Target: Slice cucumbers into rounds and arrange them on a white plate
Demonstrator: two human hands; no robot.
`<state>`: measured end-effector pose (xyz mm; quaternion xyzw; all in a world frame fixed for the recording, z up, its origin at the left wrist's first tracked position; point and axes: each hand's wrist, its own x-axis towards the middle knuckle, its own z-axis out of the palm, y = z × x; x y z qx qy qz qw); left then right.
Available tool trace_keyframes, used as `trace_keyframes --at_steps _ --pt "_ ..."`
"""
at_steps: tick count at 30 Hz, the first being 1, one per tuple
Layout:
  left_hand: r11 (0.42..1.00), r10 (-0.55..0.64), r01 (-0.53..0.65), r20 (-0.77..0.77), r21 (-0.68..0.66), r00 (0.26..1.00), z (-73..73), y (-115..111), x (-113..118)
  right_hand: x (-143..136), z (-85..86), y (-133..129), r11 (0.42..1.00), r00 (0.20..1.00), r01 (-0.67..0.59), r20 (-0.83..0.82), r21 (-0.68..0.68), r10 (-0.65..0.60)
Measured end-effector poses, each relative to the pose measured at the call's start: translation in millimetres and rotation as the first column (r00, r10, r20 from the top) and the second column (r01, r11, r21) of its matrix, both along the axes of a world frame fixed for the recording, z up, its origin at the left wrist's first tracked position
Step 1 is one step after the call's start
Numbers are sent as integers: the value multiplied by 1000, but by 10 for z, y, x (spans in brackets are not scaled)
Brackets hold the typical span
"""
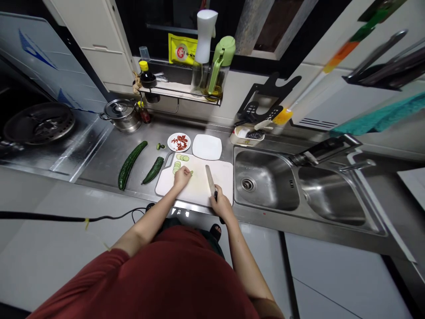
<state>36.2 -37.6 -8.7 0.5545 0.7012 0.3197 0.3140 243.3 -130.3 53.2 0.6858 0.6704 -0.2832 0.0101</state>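
Observation:
My left hand is over the white cutting board, its fingers pinched on a small cucumber slice. Wrapped round a black handle, my right hand holds a kitchen knife, its blade pointing away from me over the board's right part. Cucumber slices lie in an overlapping row just beyond my left hand, with a second short row near the board's far edge. Left of the board are a cut cucumber and a longer whole cucumber.
Behind the board stand a plate of chopped red pieces and a white square plate. Small green cucumber ends lie nearby. A steel pot is at the back left. To the right is a double sink; a bottle rack hangs above.

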Motion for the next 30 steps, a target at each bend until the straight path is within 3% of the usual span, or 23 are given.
trace_keyframes --at_steps 6,14,30 --pt "995 103 -103 21 9 994 30 -128 -149 17 -4 -15 1000 1000 -2 12 -9 2" --pt "960 275 -280 -259 17 926 230 -268 -301 -6 -163 11 995 989 105 109 0 -104" --pt "955 261 -295 -412 -20 873 237 -330 -405 -17 -176 -10 998 986 60 158 3 -60"
